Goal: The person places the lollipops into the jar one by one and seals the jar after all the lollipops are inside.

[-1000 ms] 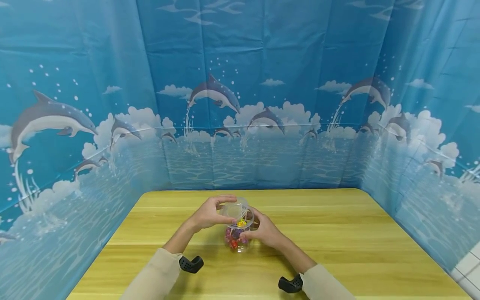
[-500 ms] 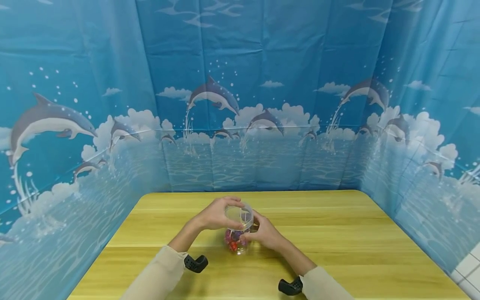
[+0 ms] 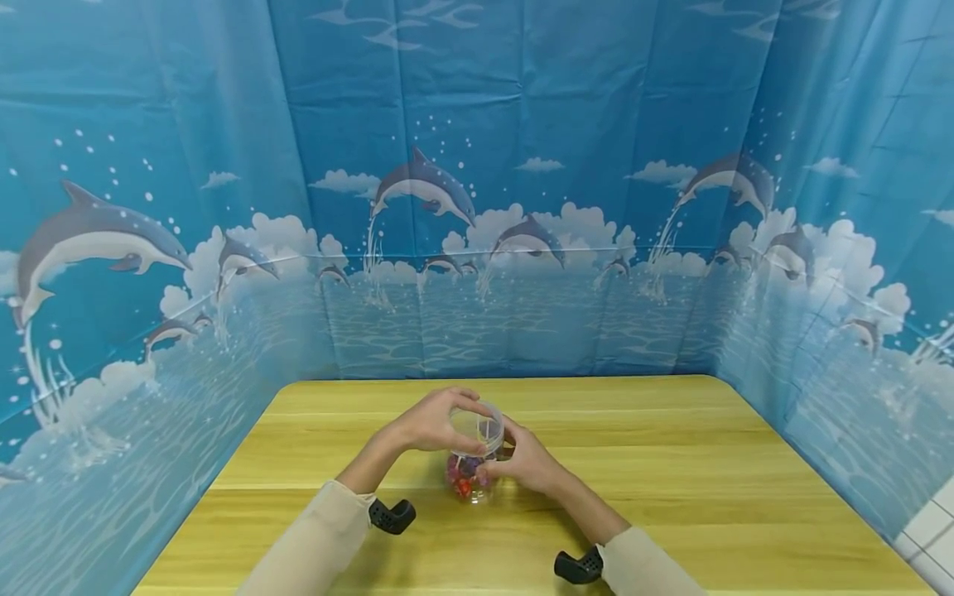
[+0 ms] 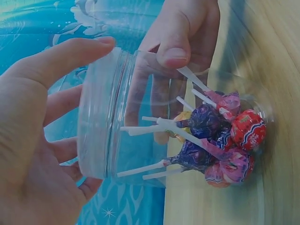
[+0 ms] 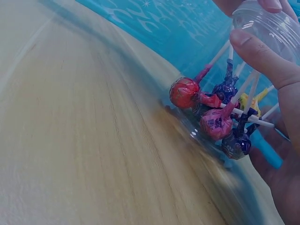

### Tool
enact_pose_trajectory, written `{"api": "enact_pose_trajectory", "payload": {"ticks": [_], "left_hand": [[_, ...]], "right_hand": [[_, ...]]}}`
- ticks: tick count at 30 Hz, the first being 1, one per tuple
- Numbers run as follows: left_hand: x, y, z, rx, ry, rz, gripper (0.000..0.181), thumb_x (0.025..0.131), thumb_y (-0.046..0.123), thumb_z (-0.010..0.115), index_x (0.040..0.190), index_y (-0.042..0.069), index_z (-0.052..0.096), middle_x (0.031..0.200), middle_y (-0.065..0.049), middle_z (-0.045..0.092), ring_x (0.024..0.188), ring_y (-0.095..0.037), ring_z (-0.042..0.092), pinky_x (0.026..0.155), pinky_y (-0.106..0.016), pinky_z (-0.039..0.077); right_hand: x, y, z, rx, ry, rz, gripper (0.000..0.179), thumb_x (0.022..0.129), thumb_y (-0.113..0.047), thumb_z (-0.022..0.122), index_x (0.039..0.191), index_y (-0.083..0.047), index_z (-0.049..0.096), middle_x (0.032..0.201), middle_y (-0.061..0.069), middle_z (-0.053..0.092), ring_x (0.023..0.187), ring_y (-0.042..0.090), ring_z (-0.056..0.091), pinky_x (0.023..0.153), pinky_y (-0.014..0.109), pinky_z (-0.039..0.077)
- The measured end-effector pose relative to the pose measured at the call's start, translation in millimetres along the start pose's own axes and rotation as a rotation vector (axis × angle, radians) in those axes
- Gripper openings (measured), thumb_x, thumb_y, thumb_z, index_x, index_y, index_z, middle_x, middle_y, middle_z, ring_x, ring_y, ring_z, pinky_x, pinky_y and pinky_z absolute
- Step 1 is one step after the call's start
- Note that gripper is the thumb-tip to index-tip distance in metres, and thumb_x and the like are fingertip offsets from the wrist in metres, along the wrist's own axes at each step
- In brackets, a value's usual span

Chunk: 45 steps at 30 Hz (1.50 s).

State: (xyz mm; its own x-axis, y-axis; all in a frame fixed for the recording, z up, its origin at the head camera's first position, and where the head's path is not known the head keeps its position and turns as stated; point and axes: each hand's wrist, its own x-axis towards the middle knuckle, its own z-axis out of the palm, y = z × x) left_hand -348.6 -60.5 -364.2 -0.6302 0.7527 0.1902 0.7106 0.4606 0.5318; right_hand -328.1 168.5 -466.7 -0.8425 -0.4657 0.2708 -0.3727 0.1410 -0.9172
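Note:
A clear plastic jar stands on the table, holding several wrapped lollipops in red, pink, purple and yellow with white sticks. Its clear lid sits over the mouth. My left hand grips that lid by the rim, thumb on one side and fingers on the other. Lower down, my right hand holds the jar's body from the right; the right wrist view shows its thumb against the wall below the lid.
The yellow wood-grain table extends around the jar. A blue dolphin-print curtain hangs behind it and along both sides. Black wrist mounts project from both beige sleeves.
The lid, earlier tilted above the jar with a yellow lollipop showing beneath, has come down level onto the mouth with my left hand. My right hand has hardly moved.

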Motion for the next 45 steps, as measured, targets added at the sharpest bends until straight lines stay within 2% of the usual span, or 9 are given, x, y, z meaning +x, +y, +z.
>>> {"api": "enact_pose_trajectory", "payload": {"ticks": [7,16,21,27,31,35,40,42,45], "left_hand": [[-1.3,1.0,1.9,0.012,0.007,-0.024,0.054,0.086,0.046,0.081,0.133,0.021,0.073,0.151,-0.011,0.05,0.141,-0.034,0.043,0.107,-0.059,0.042],[-8.9,-12.1,13.4,-0.069,0.05,0.025,0.052,0.091,0.042,0.079,0.137,0.019,0.07,0.158,-0.009,0.044,0.146,-0.035,0.037,0.109,-0.065,0.038],[-8.5,-19.3,13.1,-0.111,-0.005,0.055,0.054,0.093,0.041,0.078,0.141,0.02,0.066,0.162,-0.003,0.038,0.15,-0.031,0.031,0.112,-0.065,0.034],[-6.1,-21.2,5.5,-0.136,-0.066,0.012,0.072,0.089,0.043,0.081,0.152,0.022,0.052,0.162,-0.002,0.039,0.149,-0.026,0.033,0.114,-0.06,0.033],[-11.1,-27.3,2.6,-0.167,-0.012,-0.029,0.085,0.084,0.045,0.086,0.156,0.021,0.047,0.161,-0.005,0.04,0.147,-0.029,0.035,0.113,-0.061,0.035],[-21.0,-37.7,0.7,-0.222,0.064,-0.081,0.087,0.08,0.042,0.09,0.154,0.019,0.05,0.156,-0.004,0.045,0.145,-0.03,0.038,0.116,-0.063,0.029],[-29.3,-44.6,-2.0,-0.317,0.069,-0.078,0.081,0.086,0.035,0.087,0.154,0.014,0.049,0.155,-0.007,0.047,0.146,-0.03,0.039,0.119,-0.062,0.022],[-31.1,-42.2,-2.9,-0.31,0.055,-0.064,0.081,0.088,0.037,0.083,0.156,0.011,0.047,0.157,-0.01,0.045,0.146,-0.033,0.037,0.118,-0.064,0.024],[-29.6,-31.9,0.0,-0.23,0.061,-0.079,0.085,0.089,0.046,0.08,0.156,0.008,0.045,0.158,-0.014,0.043,0.145,-0.036,0.038,0.114,-0.064,0.031]], "right_hand": [[0.3,-2,1,-0.006,-0.018,0.007,0.093,0.088,-0.017,0.079,0.164,-0.017,0.027,0.145,0.015,0.05,0.123,0.029,0.057,0.097,0.044,0.054],[0.0,-2,0,-0.027,-0.02,0.009,0.094,0.089,-0.018,0.08,0.165,-0.014,0.025,0.148,0.023,0.046,0.123,0.03,0.056,0.092,0.039,0.055],[1.0,1,-4,-0.016,-0.032,0.013,0.093,0.09,-0.018,0.08,0.164,-0.014,0.026,0.149,0.024,0.045,0.126,0.031,0.055,0.094,0.041,0.054],[2.3,2,-6,-0.025,-0.037,0.009,0.093,0.089,-0.022,0.084,0.163,-0.011,0.029,0.149,0.023,0.046,0.128,0.03,0.054,0.098,0.042,0.052],[4.0,-1,-6,-0.027,-0.038,0.004,0.09,0.088,-0.02,0.085,0.162,-0.015,0.033,0.147,0.022,0.049,0.128,0.029,0.054,0.098,0.043,0.052],[5.4,-1,-6,-0.019,-0.036,0.005,0.088,0.088,-0.015,0.084,0.161,-0.018,0.036,0.145,0.022,0.05,0.126,0.028,0.056,0.098,0.044,0.052],[7.0,-2,-6,-0.028,-0.03,0.01,0.084,0.089,-0.016,0.084,0.159,-0.02,0.04,0.144,0.021,0.052,0.125,0.028,0.057,0.099,0.045,0.051],[7.1,-3,-5,-0.039,-0.033,0.013,0.083,0.089,-0.017,0.084,0.159,-0.02,0.04,0.145,0.019,0.052,0.127,0.027,0.056,0.1,0.045,0.05],[6.7,-3,-6,-0.05,-0.036,0.009,0.084,0.09,-0.016,0.083,0.16,-0.017,0.038,0.145,0.018,0.052,0.127,0.028,0.055,0.1,0.045,0.05]]}}
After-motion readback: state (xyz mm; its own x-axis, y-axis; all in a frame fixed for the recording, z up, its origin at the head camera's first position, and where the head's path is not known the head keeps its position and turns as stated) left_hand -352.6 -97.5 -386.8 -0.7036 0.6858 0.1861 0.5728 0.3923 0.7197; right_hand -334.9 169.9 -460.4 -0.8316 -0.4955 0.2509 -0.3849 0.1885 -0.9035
